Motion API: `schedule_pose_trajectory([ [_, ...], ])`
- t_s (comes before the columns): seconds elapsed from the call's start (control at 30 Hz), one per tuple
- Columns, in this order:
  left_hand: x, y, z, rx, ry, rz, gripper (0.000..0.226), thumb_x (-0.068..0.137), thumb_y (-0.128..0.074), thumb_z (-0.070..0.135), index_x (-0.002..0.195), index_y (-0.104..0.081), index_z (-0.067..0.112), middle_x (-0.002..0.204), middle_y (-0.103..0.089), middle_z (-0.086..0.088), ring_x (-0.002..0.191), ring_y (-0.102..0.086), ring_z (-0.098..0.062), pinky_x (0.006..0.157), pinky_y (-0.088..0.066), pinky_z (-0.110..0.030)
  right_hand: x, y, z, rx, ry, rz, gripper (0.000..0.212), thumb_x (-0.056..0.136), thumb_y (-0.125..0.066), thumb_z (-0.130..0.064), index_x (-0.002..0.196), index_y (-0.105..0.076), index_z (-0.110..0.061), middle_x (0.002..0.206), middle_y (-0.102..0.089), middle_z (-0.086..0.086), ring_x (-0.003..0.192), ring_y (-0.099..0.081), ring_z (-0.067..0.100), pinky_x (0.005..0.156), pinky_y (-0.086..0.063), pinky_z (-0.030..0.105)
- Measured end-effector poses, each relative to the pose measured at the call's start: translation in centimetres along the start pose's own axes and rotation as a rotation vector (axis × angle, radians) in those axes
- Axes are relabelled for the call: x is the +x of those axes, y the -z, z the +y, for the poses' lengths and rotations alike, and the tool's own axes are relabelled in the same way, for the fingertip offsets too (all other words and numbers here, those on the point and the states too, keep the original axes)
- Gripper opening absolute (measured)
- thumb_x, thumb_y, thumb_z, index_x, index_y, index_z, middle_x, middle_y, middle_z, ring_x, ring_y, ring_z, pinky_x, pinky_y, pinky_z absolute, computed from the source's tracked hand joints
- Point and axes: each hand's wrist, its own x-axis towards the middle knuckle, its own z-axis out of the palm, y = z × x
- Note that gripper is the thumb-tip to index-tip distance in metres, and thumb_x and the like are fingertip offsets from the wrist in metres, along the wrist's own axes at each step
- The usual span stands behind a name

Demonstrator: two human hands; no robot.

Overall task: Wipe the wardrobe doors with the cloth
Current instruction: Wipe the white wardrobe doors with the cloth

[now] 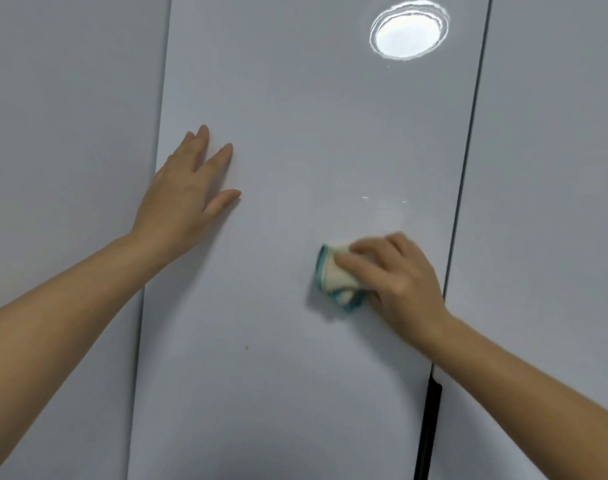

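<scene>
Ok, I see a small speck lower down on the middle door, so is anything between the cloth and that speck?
Nothing visible. The right hand holds the cloth against the middle door; the speck lies below and to its left on bare panel. The left hand rests flat higher up, out of that path.

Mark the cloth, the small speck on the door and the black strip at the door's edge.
cloth (337, 282): head view, on its pale folded middle.
speck (247, 347): head view, on the tiny yellowish dot itself.
black strip (433, 400): head view, on its wider upper part.
</scene>
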Motion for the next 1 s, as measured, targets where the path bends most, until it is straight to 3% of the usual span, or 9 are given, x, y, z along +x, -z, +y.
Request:
schedule_pose_trajectory([
  [0.13,0.1,0.2,-0.6,0.006,0.011,0.005,0.060,0.096,-0.043,0.041,0.150,-0.027,0.020,0.160,-0.010,-0.007,0.148,-0.007,-0.022,0.117,-0.020,-0.042,4.0,-1.0,0.5,-0.008,-0.149,0.110,0.024,0.082,-0.060,-0.006,0.101,-0.074,-0.010,0.101,-0.069,0.008,0.082,-0.045,0.025,0.059,-0.044,0.035],
  [0.23,0.0,0.3,-1.0,0.001,0.013,0.014,0.058,0.096,-0.042,0.039,0.149,-0.029,0.019,0.159,-0.012,-0.009,0.147,-0.010,-0.023,0.117,-0.020,-0.043,3.2,-1.5,-0.9,0.008,-0.157,0.122,0.027,0.080,-0.067,-0.001,0.104,-0.074,-0.010,0.103,-0.070,0.006,0.079,-0.047,0.027,0.059,-0.045,0.034],
  [0.43,0.0,0.8,-1.3,-0.030,0.070,0.042,0.052,0.098,-0.047,0.027,0.147,-0.034,0.013,0.158,-0.016,-0.014,0.145,-0.016,-0.029,0.116,-0.018,-0.039,-4.8,-2.9,-8.4,0.097,0.127,-0.129,0.023,0.099,-0.050,-0.013,0.102,-0.073,-0.014,0.104,-0.069,0.006,0.070,-0.053,0.024,0.057,-0.038,0.030],
  [0.63,-0.2,1.3,-1.8,-0.072,0.085,0.034,0.047,0.100,-0.043,0.016,0.146,-0.035,0.010,0.158,-0.017,-0.013,0.146,-0.016,-0.026,0.114,-0.012,-0.027,-5.9,-3.8,-10.1,0.123,0.242,-0.215,0.015,0.095,-0.056,-0.013,0.094,-0.070,-0.018,0.093,-0.067,0.000,0.066,-0.052,0.022,0.054,-0.036,0.030],
  [0.8,-0.1,2.1,-1.9,-0.089,0.070,0.025,0.044,0.098,-0.044,0.007,0.142,-0.040,0.004,0.155,-0.023,-0.015,0.144,-0.023,-0.027,0.111,-0.012,-0.020,0.2,-4.8,-8.4,0.065,0.124,-0.069,0.020,0.095,-0.052,-0.013,0.095,-0.072,-0.017,0.093,-0.068,0.003,0.072,-0.048,0.024,0.057,-0.032,0.033],
  [1.0,-0.2,3.1,-1.4,-0.151,0.102,-0.018,0.045,0.098,-0.036,0.000,0.143,-0.037,0.001,0.156,-0.021,-0.012,0.145,-0.020,-0.022,0.110,-0.008,-0.013,5.4,-6.7,-7.9,0.000,-0.044,0.125,0.026,0.074,-0.062,0.006,0.087,-0.073,-0.014,0.086,-0.066,0.004,0.068,-0.043,0.023,0.051,-0.032,0.031],
])
